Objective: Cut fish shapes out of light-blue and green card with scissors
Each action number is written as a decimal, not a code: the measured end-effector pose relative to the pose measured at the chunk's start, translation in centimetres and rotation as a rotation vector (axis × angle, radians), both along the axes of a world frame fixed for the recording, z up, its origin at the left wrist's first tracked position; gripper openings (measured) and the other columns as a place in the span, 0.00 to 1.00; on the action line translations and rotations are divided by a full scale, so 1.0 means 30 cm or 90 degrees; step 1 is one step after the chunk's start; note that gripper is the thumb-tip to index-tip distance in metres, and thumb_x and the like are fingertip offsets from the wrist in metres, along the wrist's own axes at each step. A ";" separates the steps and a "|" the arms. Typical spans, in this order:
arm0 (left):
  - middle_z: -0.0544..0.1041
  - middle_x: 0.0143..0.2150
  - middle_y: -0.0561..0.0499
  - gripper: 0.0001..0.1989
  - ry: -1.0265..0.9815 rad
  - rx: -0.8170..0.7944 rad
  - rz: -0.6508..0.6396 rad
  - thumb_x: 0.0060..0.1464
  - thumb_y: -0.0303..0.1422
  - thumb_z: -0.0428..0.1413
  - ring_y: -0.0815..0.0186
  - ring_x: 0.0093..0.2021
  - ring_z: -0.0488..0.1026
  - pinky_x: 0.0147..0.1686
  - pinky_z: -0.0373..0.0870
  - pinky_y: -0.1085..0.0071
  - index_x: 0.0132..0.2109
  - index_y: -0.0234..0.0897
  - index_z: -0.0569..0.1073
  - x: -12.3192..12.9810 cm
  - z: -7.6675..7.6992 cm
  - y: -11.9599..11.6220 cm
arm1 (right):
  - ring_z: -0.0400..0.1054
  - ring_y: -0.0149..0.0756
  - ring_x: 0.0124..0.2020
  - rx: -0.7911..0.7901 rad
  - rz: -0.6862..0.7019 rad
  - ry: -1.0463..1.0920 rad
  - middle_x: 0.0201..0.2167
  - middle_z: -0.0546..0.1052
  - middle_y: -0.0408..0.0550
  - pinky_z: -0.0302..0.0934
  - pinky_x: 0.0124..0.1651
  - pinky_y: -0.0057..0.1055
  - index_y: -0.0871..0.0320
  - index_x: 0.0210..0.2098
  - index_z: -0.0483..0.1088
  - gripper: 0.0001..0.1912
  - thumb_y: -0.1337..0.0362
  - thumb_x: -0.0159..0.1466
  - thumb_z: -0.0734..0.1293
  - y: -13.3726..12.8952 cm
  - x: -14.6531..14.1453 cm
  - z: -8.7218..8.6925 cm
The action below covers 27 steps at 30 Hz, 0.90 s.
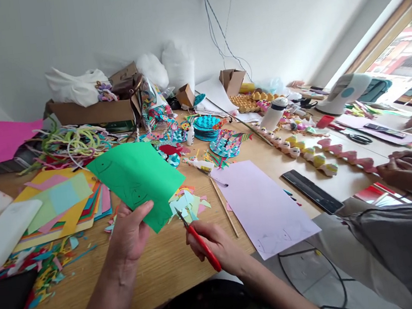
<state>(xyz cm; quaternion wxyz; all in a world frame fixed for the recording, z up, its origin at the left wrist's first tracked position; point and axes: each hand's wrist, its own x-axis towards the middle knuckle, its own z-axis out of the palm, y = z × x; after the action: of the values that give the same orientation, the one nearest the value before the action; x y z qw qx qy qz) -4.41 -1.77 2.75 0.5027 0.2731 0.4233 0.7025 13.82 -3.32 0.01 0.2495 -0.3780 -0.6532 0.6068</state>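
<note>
Pinched between the thumb and fingers of my left hand (131, 231) is a green paper sheet (148, 174) with fish-like pencil drawings, held up over the table. My right hand (211, 244) grips red-handled scissors (204, 249). Their tips point up and left, near the sheet's lower right corner, and look nearly closed. Pale paper scraps (189, 202) lie on the table just behind the scissors. A lilac sheet (265, 207) with pencil lines at its front edge lies to the right, with a thin wooden stick (225, 207) beside it.
Stacked coloured papers (59, 200) and shredded scraps (50, 266) lie at left, below pipe cleaners (77, 143). Behind are blue paper plates (206, 127) and a white bottle (274, 113). A black ruler-like strip (311, 191) and another person's hands (411, 174) are at right.
</note>
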 end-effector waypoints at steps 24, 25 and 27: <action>0.84 0.38 0.50 0.26 -0.013 -0.034 -0.031 0.35 0.31 0.68 0.51 0.45 0.79 0.48 0.74 0.59 0.47 0.42 0.77 0.015 -0.007 -0.012 | 0.53 0.28 0.22 0.031 0.004 0.004 0.18 0.60 0.39 0.47 0.25 0.25 0.57 0.23 0.58 0.18 0.53 0.64 0.58 0.018 -0.023 0.027; 0.84 0.38 0.50 0.26 -0.011 -0.033 -0.037 0.36 0.31 0.68 0.51 0.45 0.79 0.48 0.74 0.58 0.47 0.42 0.77 0.015 -0.009 -0.013 | 0.53 0.28 0.22 0.031 0.005 0.006 0.18 0.60 0.39 0.47 0.25 0.25 0.57 0.23 0.58 0.18 0.53 0.64 0.58 0.019 -0.024 0.026; 0.84 0.38 0.49 0.26 -0.011 -0.033 -0.057 0.36 0.31 0.67 0.51 0.45 0.78 0.49 0.74 0.58 0.48 0.41 0.77 0.015 -0.015 -0.015 | 0.53 0.28 0.22 0.034 0.010 0.010 0.18 0.60 0.39 0.48 0.25 0.25 0.57 0.23 0.58 0.18 0.53 0.64 0.59 0.022 -0.025 0.025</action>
<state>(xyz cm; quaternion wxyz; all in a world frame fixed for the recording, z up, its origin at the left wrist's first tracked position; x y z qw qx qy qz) -3.97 -2.23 2.30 0.5442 0.2728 0.4241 0.6705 13.07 -2.66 0.75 0.2599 -0.3613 -0.6700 0.5941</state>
